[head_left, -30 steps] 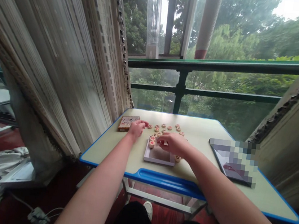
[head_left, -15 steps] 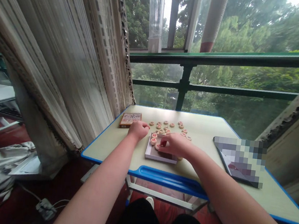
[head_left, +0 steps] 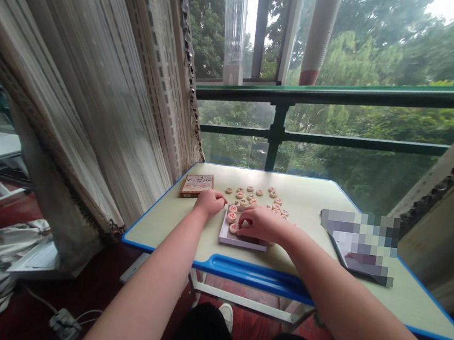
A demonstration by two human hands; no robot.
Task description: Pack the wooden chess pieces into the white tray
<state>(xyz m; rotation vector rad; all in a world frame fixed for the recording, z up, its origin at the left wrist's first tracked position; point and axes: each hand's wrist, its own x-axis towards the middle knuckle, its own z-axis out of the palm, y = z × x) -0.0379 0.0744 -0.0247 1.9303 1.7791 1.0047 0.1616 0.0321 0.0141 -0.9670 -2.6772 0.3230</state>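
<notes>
So the setup here is a cream tabletop with a blue rim (head_left: 174, 224), and the landmark is a shallow, pale, open rectangular box (head_left: 238, 243) near the middle of it. In front of the box there's a moulded blue groove (head_left: 255, 277), with reddish floor (head_left: 250, 333) below. Way off to the box's left hangs a beige-grey pleated curtain (head_left: 99, 66), and beyond the box a dark green metal railing (head_left: 335, 98) has leafy green trees (head_left: 356, 64) behind it. A flat, dark-edged rectangular thing (head_left: 345, 249), partly pixelated, lies well right of the box.

Inside the box, three pale round discs with red Chinese characters (head_left: 233, 228) line its left wall, faces up. More pale discs with red or dark characters (head_left: 253, 201) lie scattered beyond it.

Right hand (head_left: 264, 223) is over the box, fingers bent, narrow gap, fingertips at the nearest disc; can't tell if it's gripped. Left hand (head_left: 210, 203) is curled just left of the box, can't tell if it's holding anything.
</notes>
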